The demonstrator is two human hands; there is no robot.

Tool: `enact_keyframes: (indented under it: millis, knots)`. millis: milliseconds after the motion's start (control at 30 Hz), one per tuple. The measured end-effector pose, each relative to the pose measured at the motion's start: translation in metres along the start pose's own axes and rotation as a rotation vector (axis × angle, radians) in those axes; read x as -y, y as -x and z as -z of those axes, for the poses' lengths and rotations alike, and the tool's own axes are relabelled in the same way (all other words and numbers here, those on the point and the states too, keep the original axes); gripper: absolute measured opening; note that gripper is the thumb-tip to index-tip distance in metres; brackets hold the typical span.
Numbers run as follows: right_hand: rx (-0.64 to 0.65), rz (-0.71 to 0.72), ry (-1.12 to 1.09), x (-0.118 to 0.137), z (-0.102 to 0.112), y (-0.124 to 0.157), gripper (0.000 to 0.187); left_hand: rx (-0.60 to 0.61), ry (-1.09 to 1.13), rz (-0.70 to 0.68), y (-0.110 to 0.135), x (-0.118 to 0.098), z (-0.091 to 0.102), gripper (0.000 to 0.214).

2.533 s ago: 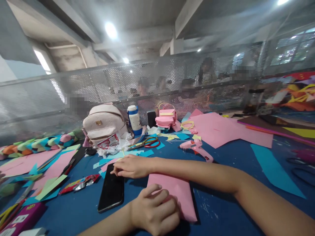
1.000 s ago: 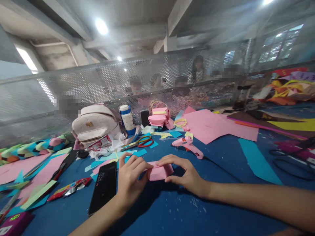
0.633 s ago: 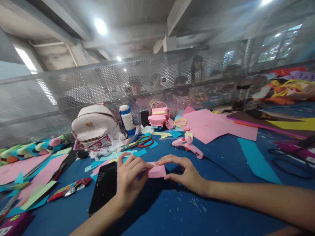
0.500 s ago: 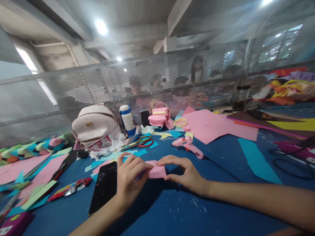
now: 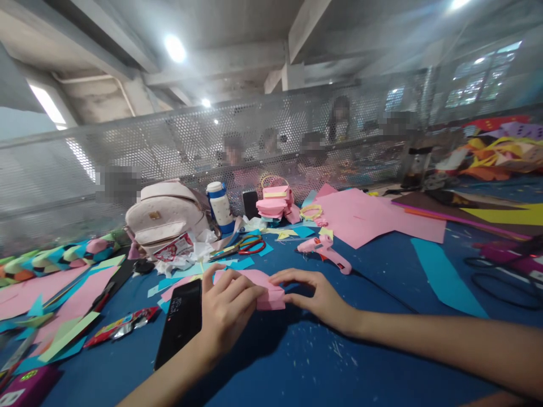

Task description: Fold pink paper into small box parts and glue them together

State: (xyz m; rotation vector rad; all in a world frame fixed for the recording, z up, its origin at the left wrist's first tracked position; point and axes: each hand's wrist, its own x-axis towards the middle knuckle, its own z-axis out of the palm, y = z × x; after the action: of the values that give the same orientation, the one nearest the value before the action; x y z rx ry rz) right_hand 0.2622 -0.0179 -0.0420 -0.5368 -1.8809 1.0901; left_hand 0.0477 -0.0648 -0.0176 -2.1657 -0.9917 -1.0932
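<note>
A folded piece of pink paper [image 5: 271,298] is held between both hands above the blue table, its near side showing a crease. My left hand [image 5: 229,308] closes on its left part, the fingers covering much of it. At the right end, my right hand [image 5: 320,297] pinches the paper between thumb and fingers. A black phone [image 5: 180,319] lies just left of my left hand. Beyond my right hand rests a pink glue gun [image 5: 324,251], its cord trailing right. Red-handled scissors [image 5: 250,245] lie farther back among blue paper scraps.
A pale backpack [image 5: 169,212] and a white bottle [image 5: 219,206] stand before a perforated metal screen [image 5: 178,147]. Large pink sheets [image 5: 365,217] cover the back right. A red snack wrapper [image 5: 121,326] and a purple box [image 5: 31,384] lie left. People sit behind the screen.
The pink paper has opened out somewhat: more of its flat top now shows behind my left fingers. Both hands stay in nearly the same place.
</note>
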Motion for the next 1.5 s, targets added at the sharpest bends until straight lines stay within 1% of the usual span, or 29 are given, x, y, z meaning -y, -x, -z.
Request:
enact_keyframes:
  millis: [133, 300, 533, 700, 967, 1167, 1333, 1500]
  knots:
    - [-0.043, -0.016, -0.011, -0.002, -0.001, -0.001, 0.020, -0.009, -0.013, -0.029, -0.001, -0.004, 0.001, 0.019]
    - [-0.053, -0.040, -0.070, -0.007, -0.002, -0.002, 0.022, -0.025, -0.007, -0.045, -0.001, -0.006, -0.001, 0.018]
    - [-0.073, -0.041, -0.089, -0.013, -0.003, -0.002, 0.016, -0.021, 0.010, -0.057, -0.002, -0.006, -0.002, 0.017]
    - [-0.115, -0.002, 0.008, -0.006, -0.002, -0.002, 0.016, -0.019, 0.019, -0.033, -0.003, -0.007, -0.001, 0.017]
    - [-0.114, 0.080, 0.114, -0.001, -0.002, 0.000, 0.011, 0.003, 0.043, -0.019, -0.004, -0.007, -0.001, 0.018]
    - [-0.074, 0.136, 0.127, -0.003, -0.002, 0.002, 0.012, 0.023, 0.069, -0.014, -0.005, -0.007, 0.000, 0.019]
    - [-0.043, 0.220, 0.167, -0.004, -0.002, 0.003, 0.013, 0.025, 0.089, -0.008, -0.007, -0.007, 0.000, 0.021]
    - [-0.042, 0.267, 0.230, -0.001, 0.005, 0.000, 0.010, 0.044, 0.123, 0.053, -0.006, -0.004, 0.000, 0.021]
